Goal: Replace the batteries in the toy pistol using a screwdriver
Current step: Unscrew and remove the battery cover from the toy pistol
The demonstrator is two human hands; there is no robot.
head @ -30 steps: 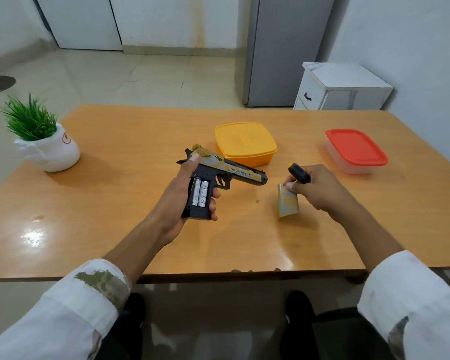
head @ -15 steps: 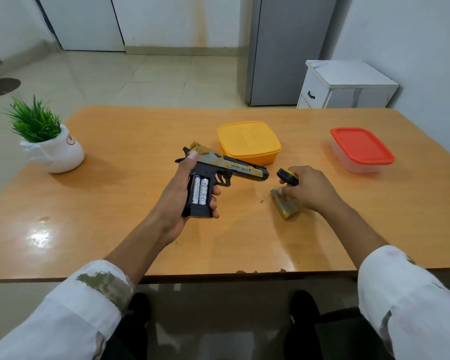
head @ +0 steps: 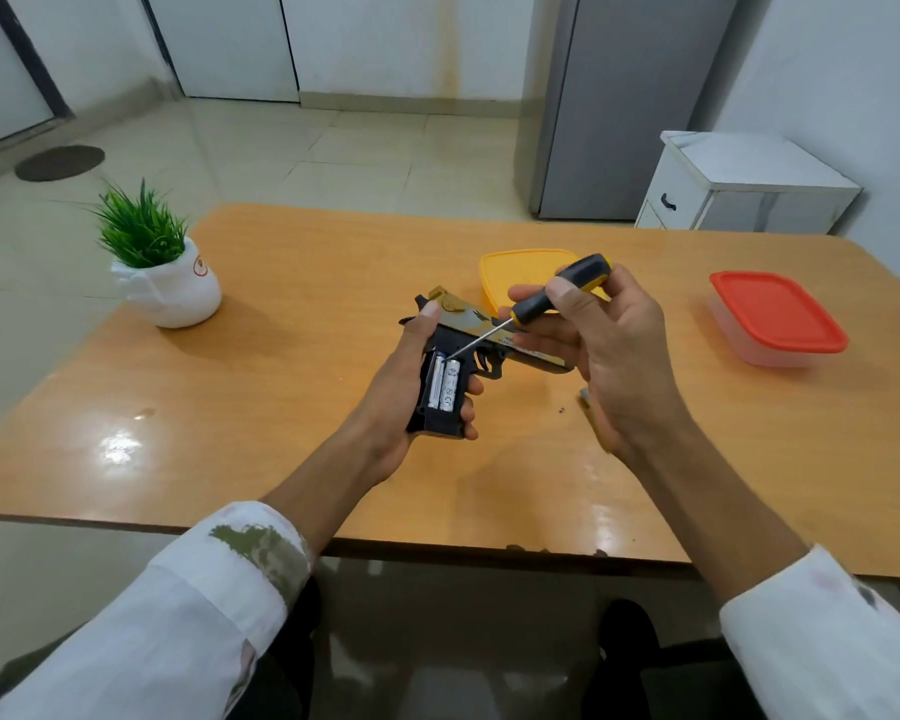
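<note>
My left hand [head: 404, 387] grips the black and gold toy pistol [head: 466, 341] by its handle, above the table's middle. The battery bay in the grip is uncovered and two silver batteries [head: 445, 383] lie side by side in it. My right hand [head: 606, 350] holds a screwdriver [head: 546, 299] with a black and yellow handle. Its thin metal tip touches the top end of the batteries. The removed battery cover [head: 585, 394] lies on the table, mostly hidden behind my right hand. A tiny screw [head: 561, 409] rests on the table beside it.
A yellow lidded box [head: 515, 267] sits behind the pistol and a red-lidded clear box [head: 778, 317] stands at the right. A potted green plant [head: 159, 262] is at the left of the wooden table [head: 281, 418]. A white cabinet [head: 739, 184] and a grey fridge [head: 619, 96] stand beyond the table.
My right hand left the cover on the table, rose with the screwdriver and moved left, bringing the tip onto the batteries. My left hand kept the pistol steady.
</note>
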